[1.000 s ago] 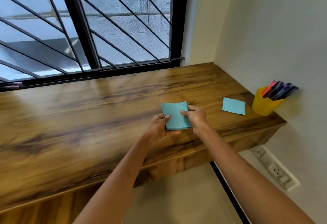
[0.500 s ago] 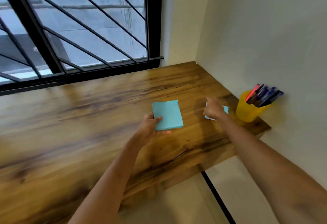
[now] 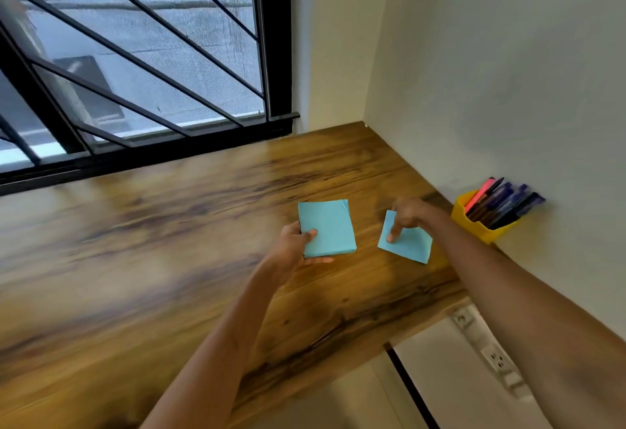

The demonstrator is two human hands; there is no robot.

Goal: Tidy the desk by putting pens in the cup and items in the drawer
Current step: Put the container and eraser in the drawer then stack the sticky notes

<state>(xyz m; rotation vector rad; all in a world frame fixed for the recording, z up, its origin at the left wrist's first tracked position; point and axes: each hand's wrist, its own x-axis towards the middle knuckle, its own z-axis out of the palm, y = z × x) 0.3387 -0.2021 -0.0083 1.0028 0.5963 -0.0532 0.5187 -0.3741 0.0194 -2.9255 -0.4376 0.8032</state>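
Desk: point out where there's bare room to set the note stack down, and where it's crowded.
Free: the wide desk stretch left of the left hand, up to the window; also the back corner beyond both hands. Crowded: the right end, where the right hand presses the loose note beside the cup, with the stack close by.

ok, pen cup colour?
Yellow. The cup stands at the desk's right end against the wall, clearest in the head view.
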